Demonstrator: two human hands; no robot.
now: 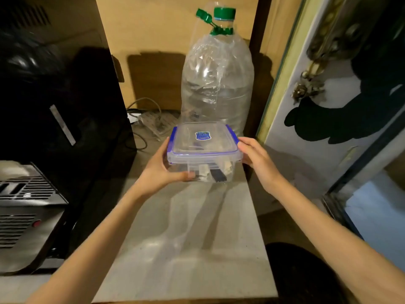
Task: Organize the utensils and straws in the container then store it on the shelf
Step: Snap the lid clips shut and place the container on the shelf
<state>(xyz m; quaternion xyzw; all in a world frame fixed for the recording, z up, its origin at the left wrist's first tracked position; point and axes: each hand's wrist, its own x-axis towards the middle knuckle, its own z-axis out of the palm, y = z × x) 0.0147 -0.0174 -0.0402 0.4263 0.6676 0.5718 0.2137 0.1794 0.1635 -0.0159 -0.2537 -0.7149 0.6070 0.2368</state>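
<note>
A clear square plastic container point(203, 148) with a blue-edged lid and a blue sticker is held between both hands above the grey shelf board point(186, 238). Dark and white utensils show dimly through its front wall. My left hand point(163, 170) grips its left side, with fingers curled under the bottom. My right hand point(254, 154) presses against its right side. The lid is closed on it. Whether the container touches the shelf I cannot tell.
A large clear water bottle point(219, 80) with a green cap stands just behind the container. Cables and a power strip point(151, 121) lie at the back left. A black appliance point(54, 102) and a vented metal box point(24, 205) flank the left; a white door point(317, 102) stands on the right.
</note>
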